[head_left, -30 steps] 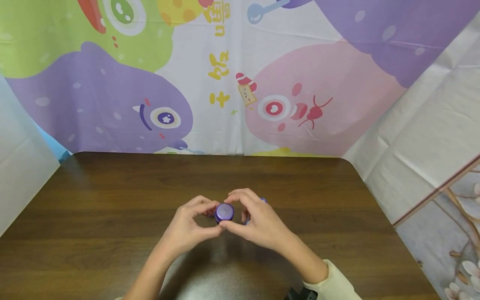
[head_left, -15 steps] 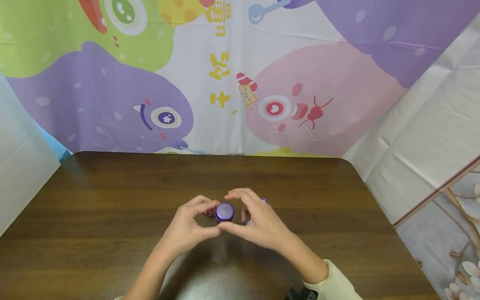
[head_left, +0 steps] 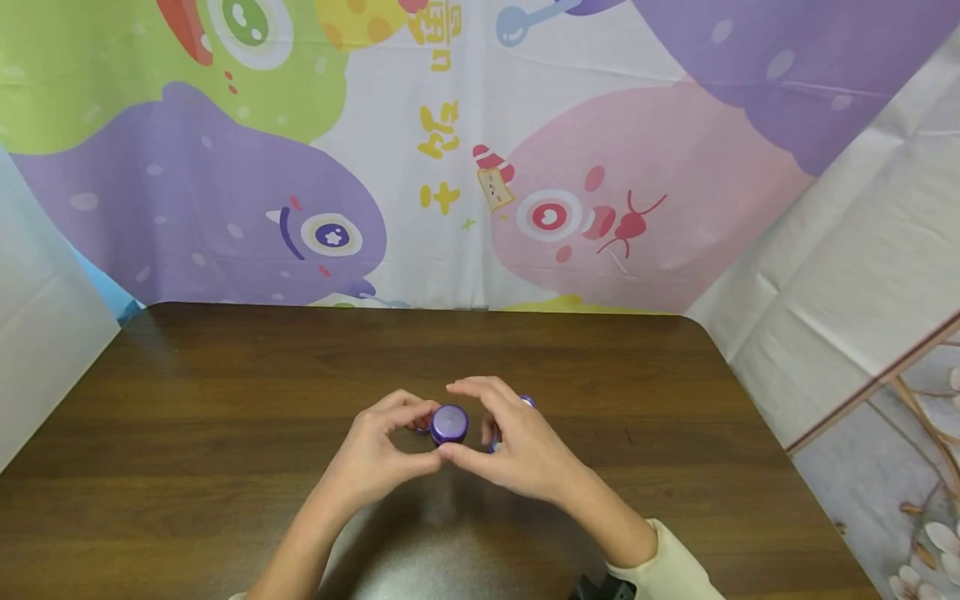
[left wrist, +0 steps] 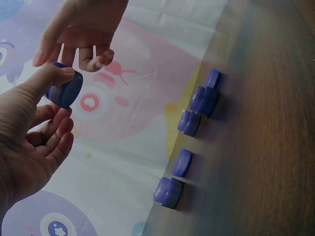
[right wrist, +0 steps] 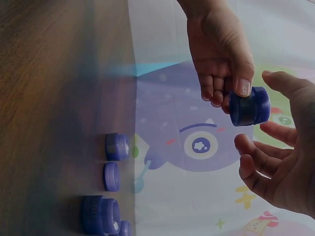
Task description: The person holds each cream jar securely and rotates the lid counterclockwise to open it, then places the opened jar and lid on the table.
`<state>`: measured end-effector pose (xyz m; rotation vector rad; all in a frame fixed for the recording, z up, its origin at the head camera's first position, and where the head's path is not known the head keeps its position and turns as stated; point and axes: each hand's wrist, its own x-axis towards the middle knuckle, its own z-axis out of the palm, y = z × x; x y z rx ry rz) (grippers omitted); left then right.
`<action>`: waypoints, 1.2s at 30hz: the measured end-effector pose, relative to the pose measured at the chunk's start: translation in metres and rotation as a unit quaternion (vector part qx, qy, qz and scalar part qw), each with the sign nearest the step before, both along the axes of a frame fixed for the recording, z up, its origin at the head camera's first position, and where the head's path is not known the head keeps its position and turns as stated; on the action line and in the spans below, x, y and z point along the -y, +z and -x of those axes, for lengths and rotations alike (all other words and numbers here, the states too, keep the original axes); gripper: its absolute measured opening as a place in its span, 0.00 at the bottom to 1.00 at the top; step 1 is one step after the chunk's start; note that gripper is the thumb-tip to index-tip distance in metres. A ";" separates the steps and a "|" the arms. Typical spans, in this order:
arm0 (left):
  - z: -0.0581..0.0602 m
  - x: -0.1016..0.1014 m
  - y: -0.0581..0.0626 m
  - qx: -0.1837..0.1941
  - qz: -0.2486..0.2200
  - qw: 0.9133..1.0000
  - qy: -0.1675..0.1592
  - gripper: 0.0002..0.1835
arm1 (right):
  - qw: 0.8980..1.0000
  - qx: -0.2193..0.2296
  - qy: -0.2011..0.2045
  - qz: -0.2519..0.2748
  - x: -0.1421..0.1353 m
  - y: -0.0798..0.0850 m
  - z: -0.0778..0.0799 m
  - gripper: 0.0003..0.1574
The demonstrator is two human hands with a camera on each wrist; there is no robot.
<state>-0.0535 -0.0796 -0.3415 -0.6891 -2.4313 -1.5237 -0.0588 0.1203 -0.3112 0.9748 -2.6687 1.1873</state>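
My left hand (head_left: 384, 446) pinches a small round purple jar (head_left: 449, 424) between thumb and fingers, above the table. Its flat purple top faces up in the head view; in the right wrist view the jar (right wrist: 250, 105) shows a dark body with a wider purple band at one end. My right hand (head_left: 517, 433) is spread around the other side, thumb tip right at the jar's near edge and index finger raised apart from the top. In the left wrist view the right hand's fingers (left wrist: 69, 53) are loosely extended behind the jar.
More purple jars stand on the brown table (head_left: 225, 417), including one jar (left wrist: 169, 191) and a loose lid (left wrist: 182, 163) beside it. In the head view my hands mostly hide them; a purple piece (head_left: 528, 402) peeks out. A printed cloth (head_left: 420, 250) hangs behind the table.
My right index finger has lifted off the jar's top edge and moved slightly away, widening the gap. The left hand and the jar have stayed almost in place.
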 end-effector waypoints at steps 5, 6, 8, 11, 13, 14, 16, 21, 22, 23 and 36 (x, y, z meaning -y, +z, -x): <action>0.000 -0.001 0.000 -0.005 0.001 1.000 0.001 0.19 | 1.000 -0.015 -0.009 0.019 0.000 -0.003 0.001 0.30; 0.000 -0.001 0.000 -0.007 0.001 1.000 0.001 0.19 | 1.000 -0.018 -0.006 0.021 -0.001 -0.003 0.001 0.29; -0.001 -0.001 0.000 -0.010 0.000 1.000 -0.001 0.19 | 1.000 -0.020 0.005 0.020 -0.001 -0.003 0.002 0.27; -0.002 -0.001 0.000 -0.011 0.002 1.000 0.000 0.19 | 0.999 -0.014 0.026 0.014 -0.003 -0.004 0.002 0.26; -0.002 -0.001 0.001 -0.008 0.002 1.000 0.001 0.20 | 0.999 -0.005 0.033 0.008 -0.003 -0.004 0.002 0.29; -0.002 -0.001 0.001 -0.007 0.003 1.000 0.002 0.19 | 1.000 -0.001 0.031 0.004 -0.003 -0.003 0.001 0.31; -0.002 -0.001 0.001 -0.003 0.003 1.000 0.003 0.19 | 1.000 0.006 0.019 0.001 -0.003 -0.002 0.000 0.34; -0.002 -0.001 0.001 -0.002 -0.001 1.000 0.004 0.19 | 1.000 -0.006 -0.013 0.010 -0.001 -0.002 0.000 0.32; -0.002 -0.001 0.001 -0.005 -0.002 1.000 0.003 0.19 | 1.000 -0.012 -0.012 0.012 -0.001 -0.003 0.000 0.30; -0.002 -0.001 0.001 -0.008 -0.003 1.000 0.002 0.19 | 1.000 -0.017 -0.008 0.014 -0.001 -0.003 0.000 0.28; -0.001 0.000 0.001 -0.008 -0.003 1.000 0.002 0.19 | 1.000 -0.021 -0.003 0.007 -0.001 -0.002 0.001 0.29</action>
